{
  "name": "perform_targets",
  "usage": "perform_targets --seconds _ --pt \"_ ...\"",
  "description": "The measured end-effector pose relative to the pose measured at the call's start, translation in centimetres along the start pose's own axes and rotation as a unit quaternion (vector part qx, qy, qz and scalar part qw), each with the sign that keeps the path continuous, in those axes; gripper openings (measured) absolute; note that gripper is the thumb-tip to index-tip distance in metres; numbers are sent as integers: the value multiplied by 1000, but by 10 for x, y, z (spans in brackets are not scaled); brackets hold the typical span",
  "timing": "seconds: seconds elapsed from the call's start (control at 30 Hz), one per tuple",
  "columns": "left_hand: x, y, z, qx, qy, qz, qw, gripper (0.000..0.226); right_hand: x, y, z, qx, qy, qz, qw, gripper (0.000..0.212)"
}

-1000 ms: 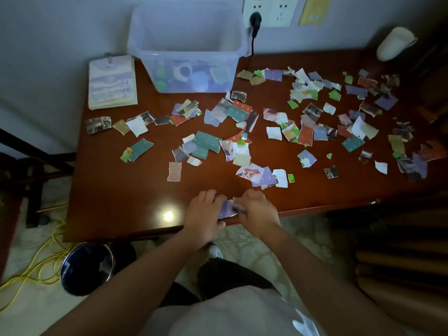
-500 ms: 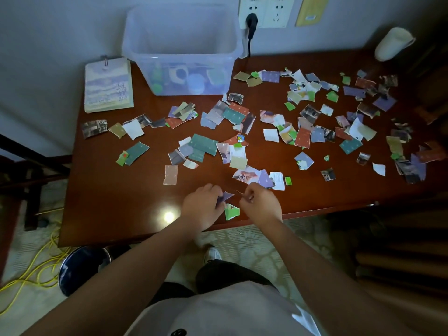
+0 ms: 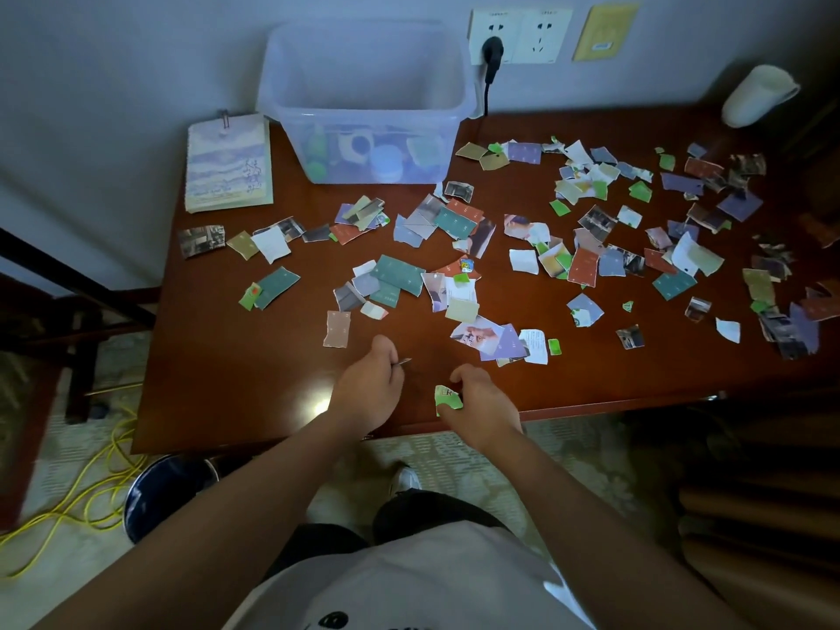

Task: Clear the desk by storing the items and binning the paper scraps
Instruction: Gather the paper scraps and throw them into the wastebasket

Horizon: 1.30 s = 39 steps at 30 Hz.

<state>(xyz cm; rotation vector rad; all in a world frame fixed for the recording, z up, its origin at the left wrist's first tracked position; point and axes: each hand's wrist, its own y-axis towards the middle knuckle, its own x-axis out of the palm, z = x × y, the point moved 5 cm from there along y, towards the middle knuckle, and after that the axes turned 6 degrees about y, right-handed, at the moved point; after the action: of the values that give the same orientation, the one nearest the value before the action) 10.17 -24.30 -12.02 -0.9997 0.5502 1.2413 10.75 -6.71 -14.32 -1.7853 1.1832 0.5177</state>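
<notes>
Several torn paper scraps [image 3: 400,275] in many colours lie scattered over the brown desk [image 3: 236,384], thickest at the middle and right. My left hand [image 3: 370,388] hovers near the front edge, pinching a thin scrap [image 3: 403,362] between its fingers. A little to the right, my right hand [image 3: 482,409] holds a green scrap [image 3: 447,396] at its fingertips. A clear plastic storage box [image 3: 368,102] with a few items inside stands at the back against the wall. A dark round bin [image 3: 166,493] sits on the floor under the desk's front left corner.
A clipped notepad [image 3: 228,163] lies at the back left beside the box. A white cup-like object [image 3: 759,95] rests at the back right. A black plug [image 3: 492,52] hangs from the wall socket. Yellow cable [image 3: 72,488] curls on the floor at left.
My hands have parted: the left moved left with a thin scrap, the right moved right and holds a green scrap. The camera view has shifted slightly.
</notes>
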Motion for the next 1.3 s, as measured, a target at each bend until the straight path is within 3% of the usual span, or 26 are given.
perform_targets --seconds 0.07,0.2,0.37,0.63,0.83,1.0,1.13,1.3 --pt "2 -4 -4 -4 -7 -4 1000 8 3 1 1 22 -1 5 1000 44" --pt "10 -10 -16 -22 -3 -25 999 44 3 4 -6 27 -31 5 999 36" --pt "15 -12 -31 -27 49 -15 998 32 -3 6 -15 -9 -37 22 999 17" --pt "19 -7 -37 -48 70 -5 996 22 11 4 -19 19 189 -33 981 27" --pt "20 -3 -36 -42 76 -22 996 14 6 12 -23 29 218 -38 975 14" --pt "12 -2 -41 -70 -13 -14 997 5 2 24 -33 23 204 -51 977 25" --pt "-3 0 -49 -142 -226 -2 964 25 0 38 -47 9 194 -48 980 32" --pt "-23 9 -62 -210 -313 12 926 17 -3 60 -78 -27 178 -28 983 14"
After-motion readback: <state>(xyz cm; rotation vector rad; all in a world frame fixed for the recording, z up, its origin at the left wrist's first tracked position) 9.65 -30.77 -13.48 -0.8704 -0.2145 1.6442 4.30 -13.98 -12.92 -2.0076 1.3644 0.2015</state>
